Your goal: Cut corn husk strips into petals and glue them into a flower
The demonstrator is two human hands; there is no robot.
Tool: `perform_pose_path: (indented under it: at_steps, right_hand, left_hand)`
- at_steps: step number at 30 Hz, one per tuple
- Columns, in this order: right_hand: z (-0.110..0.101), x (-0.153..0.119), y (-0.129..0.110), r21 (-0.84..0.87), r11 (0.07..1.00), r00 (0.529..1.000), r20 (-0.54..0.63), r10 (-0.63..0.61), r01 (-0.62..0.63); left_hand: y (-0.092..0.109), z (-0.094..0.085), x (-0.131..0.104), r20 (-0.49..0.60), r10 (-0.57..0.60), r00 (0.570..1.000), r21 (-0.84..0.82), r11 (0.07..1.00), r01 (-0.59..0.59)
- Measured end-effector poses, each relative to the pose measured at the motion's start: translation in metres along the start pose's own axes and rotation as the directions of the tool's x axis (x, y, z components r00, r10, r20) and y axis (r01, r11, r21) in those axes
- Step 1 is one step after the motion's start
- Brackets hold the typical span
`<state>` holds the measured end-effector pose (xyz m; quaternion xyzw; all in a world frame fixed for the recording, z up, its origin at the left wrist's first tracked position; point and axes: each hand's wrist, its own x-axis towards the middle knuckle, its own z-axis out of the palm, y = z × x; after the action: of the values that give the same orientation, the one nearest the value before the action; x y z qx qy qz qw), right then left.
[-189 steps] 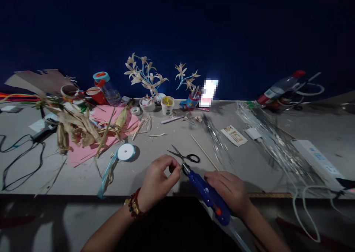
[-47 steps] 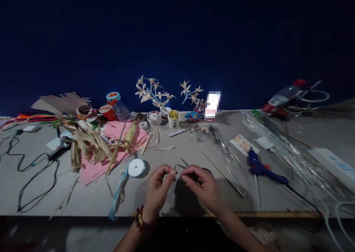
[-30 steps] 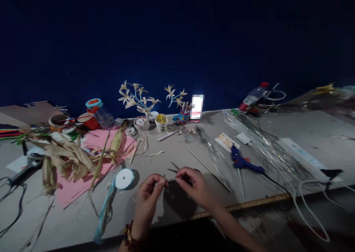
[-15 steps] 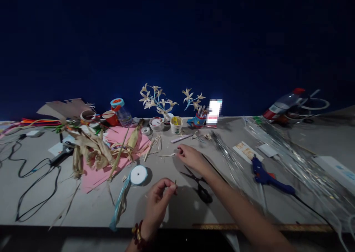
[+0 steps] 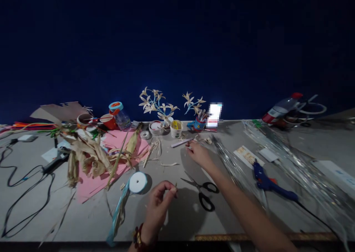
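My left hand (image 5: 162, 197) is closed in a pinch at the front of the table. A thin, short greenish-tan piece pokes up from its fingertips, too small to name. My right hand (image 5: 198, 155) reaches forward, fingers bent and slightly apart, beside a white pen (image 5: 181, 143). Nothing can be seen in its fingers. Black-handled scissors (image 5: 203, 192) lie with blades apart between my forearm and my left hand. A pale husk strip (image 5: 169, 164) rests left of my right hand. Left of my left hand sits a ribbon spool (image 5: 138, 182) with a light-blue tail.
Dried corn husks (image 5: 94, 154) cover pink sheets (image 5: 85, 189) at left. Husk flowers (image 5: 158, 104) stand behind tubs (image 5: 176, 130) at the back. On the right lie wire bundles (image 5: 233, 170) and a blue glue gun (image 5: 273, 187) with its cord. A lit phone (image 5: 214, 115) stands behind.
My right hand has moved forward and right, away from the pale strip toward the pen. My left hand keeps its pinch. The view has tilted slightly, showing more of the scissors.
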<state>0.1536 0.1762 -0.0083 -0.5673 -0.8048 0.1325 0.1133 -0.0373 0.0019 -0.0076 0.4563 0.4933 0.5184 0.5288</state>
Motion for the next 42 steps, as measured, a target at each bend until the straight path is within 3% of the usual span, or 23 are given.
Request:
perform_pose_path:
  at_steps: [7, 18, 26, 35, 42]
  right_hand:
    - [0.016, 0.03, 0.001, -0.075, 0.997, 1.0, 0.002, -0.007, 0.007]
    - [0.011, 0.018, 0.022, 0.014, 1.0, 0.997, -0.08, -0.008, 0.009]
    - [0.011, 0.007, 0.007, 0.083, 0.989, 0.992, 0.001, -0.126, 0.125]
    - [0.03, 0.024, -0.023, 0.179, 0.96, 0.975, 0.008, -0.221, 0.216]
    - [0.024, 0.012, -0.012, 0.355, 0.912, 0.978, -0.088, -0.187, 0.206]
  left_hand:
    - [-0.003, 0.0, 0.002, 0.014, 0.023, 1.0, 0.012, 1.0, -0.023]
    - [0.01, 0.007, 0.004, -0.011, 0.04, 0.999, 0.037, 0.999, -0.039]
    - [0.015, 0.009, -0.004, -0.041, 0.032, 0.999, 0.053, 0.998, -0.03]
    - [0.017, 0.01, -0.008, -0.049, 0.04, 0.998, 0.078, 0.996, -0.036]
    - [0.015, 0.0, -0.007, -0.09, 0.071, 0.993, 0.058, 0.996, -0.066]
